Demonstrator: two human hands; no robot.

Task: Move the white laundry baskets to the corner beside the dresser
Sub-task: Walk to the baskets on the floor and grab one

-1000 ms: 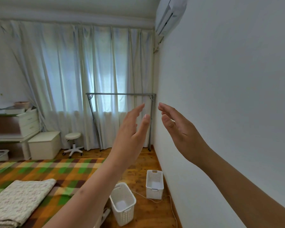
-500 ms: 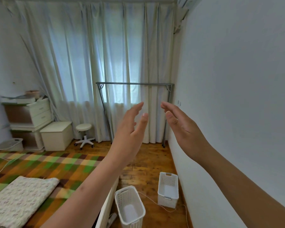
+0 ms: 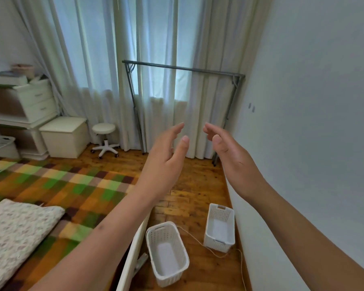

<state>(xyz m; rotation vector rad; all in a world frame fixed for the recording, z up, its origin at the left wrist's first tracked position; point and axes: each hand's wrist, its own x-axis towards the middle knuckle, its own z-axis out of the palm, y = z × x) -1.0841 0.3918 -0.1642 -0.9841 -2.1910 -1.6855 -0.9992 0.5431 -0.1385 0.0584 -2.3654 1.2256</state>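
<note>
Currently your fingers (image 3: 178,131) on both the left hand (image 3: 166,162) and the right hand (image 3: 233,162) are spread, palms facing each other, gripping nothing and raised well above the floor (image 3: 189,185). Both white laundry baskets (image 3: 166,252) stand below your hands, the second basket (image 3: 219,227) against the wall (image 3: 303,122). Judged from this, no basket has been lifted; both remain to be carried across to the corner by the dresser (image 3: 29,101).

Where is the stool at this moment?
The stool stands on the wood floor at the left, in front of the curtain, between the cream box and the rack.
</note>
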